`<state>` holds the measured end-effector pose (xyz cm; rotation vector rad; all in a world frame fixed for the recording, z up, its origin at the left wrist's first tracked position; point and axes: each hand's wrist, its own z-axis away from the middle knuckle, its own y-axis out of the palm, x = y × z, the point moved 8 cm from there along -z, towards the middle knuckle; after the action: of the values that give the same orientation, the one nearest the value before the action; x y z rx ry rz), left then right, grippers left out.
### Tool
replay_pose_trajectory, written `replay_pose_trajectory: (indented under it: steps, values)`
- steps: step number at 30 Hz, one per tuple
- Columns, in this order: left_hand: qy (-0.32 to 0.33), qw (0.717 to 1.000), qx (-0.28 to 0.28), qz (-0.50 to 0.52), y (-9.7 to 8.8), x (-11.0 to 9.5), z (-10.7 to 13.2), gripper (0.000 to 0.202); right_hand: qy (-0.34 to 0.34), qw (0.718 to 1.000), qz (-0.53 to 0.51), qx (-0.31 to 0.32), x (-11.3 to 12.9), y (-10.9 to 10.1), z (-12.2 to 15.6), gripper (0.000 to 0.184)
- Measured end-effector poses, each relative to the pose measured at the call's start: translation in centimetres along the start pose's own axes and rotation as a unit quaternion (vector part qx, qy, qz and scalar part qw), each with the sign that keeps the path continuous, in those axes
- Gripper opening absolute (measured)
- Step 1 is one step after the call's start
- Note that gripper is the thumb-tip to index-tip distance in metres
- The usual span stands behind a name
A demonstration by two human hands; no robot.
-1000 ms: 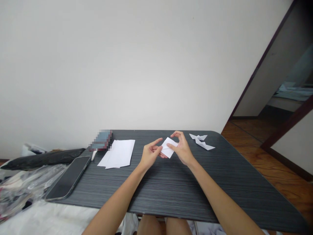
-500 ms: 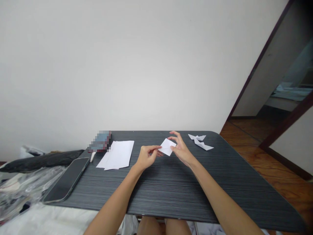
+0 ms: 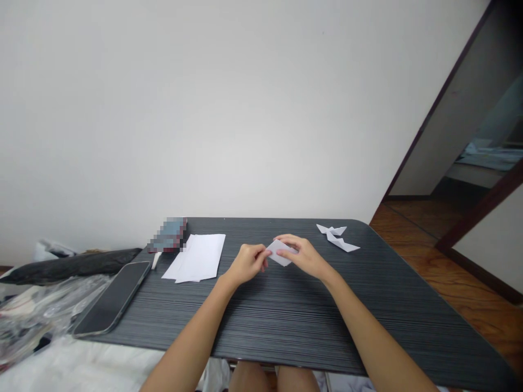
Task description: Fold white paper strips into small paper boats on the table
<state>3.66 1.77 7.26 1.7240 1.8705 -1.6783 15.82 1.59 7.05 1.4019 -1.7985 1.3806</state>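
Observation:
A small folded piece of white paper (image 3: 279, 255), diamond-shaped, is held above the dark table between my two hands. My left hand (image 3: 248, 263) pinches its left corner between thumb and fingers. From the right, my right hand (image 3: 304, 256) grips it, thumb on the near face and fingers along the far upper edge. The right corner of the paper is hidden behind that hand. To the right lie folded white paper shapes (image 3: 338, 238) with pointed ends, apart from both hands.
White paper sheets (image 3: 200, 258) overlap at the left of the dark table (image 3: 286, 321). Behind them sits a blurred-out box-like object (image 3: 168, 234). A smartphone (image 3: 112, 299) lies at the left edge, beside plastic bags (image 3: 53, 310) and a long black bundle (image 3: 73, 267). A wall stands behind.
My right hand has closed in on the paper, its fingers moving from spread to folded over the upper edge. The paper has tilted and sits slightly lower.

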Motion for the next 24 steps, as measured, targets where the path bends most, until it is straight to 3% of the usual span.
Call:
replay_pose_trajectory:
  steps: [4,9,17,24]
  values:
    - [-0.085,0.98,0.037,0.178,1.2,1.0,-0.2,0.036,0.048,0.996,-0.054,0.059,-0.2,1.1,0.4,0.024]
    - [-0.18,0.914,0.055,0.36,2.4,2.2,-0.2,0.052,0.063,0.982,-0.129,0.126,0.3,1.9,0.7,0.029]
    - [-0.218,0.872,0.08,0.431,2.0,2.1,0.4,0.033,0.084,0.976,-0.152,0.133,0.8,1.5,0.8,0.029]
    - [-0.216,0.872,0.082,0.432,1.8,1.9,0.3,0.028,0.099,0.972,-0.173,0.126,0.1,1.5,0.9,0.021]
